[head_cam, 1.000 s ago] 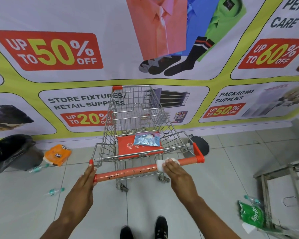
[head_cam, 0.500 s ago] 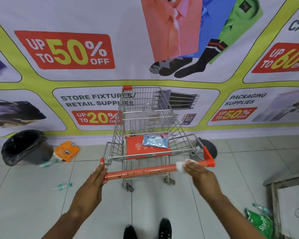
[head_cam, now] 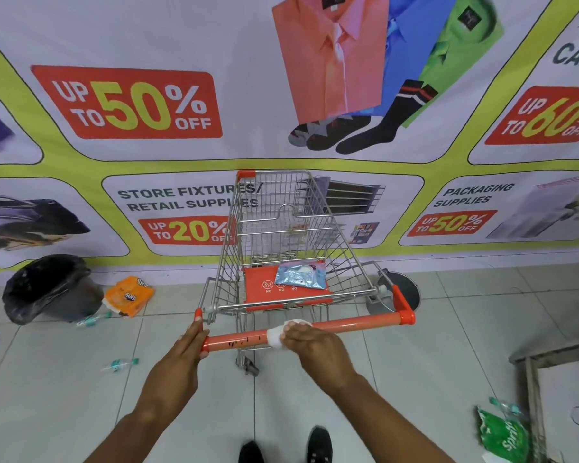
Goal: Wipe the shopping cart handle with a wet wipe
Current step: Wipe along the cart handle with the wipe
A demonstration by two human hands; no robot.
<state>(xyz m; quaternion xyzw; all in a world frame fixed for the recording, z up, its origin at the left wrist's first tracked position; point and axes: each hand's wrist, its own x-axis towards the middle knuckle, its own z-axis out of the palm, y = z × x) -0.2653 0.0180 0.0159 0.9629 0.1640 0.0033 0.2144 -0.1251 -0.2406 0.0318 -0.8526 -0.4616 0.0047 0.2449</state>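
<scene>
A small metal shopping cart [head_cam: 281,235] stands in front of me with an orange handle bar [head_cam: 355,324]. My right hand [head_cam: 315,345] presses a white wet wipe [head_cam: 275,336] around the bar left of its middle. My left hand [head_cam: 181,355] rests with straight fingers against the bar's left end. Black marks [head_cam: 241,342] show on the bar between my hands. A silvery-blue wipe packet [head_cam: 300,275] lies on the orange child seat flap [head_cam: 264,289].
A banner wall [head_cam: 147,105] stands right behind the cart. A black-lined bin [head_cam: 52,289] and an orange wrapper [head_cam: 129,295] lie at the left, a wooden frame [head_cam: 549,379] and green Sprite wrapper [head_cam: 503,436] at the right. My shoes [head_cam: 318,446] stand below.
My right hand slid the wipe first right toward the bar's right end, then back left to near the middle. My left hand stayed at the left end.
</scene>
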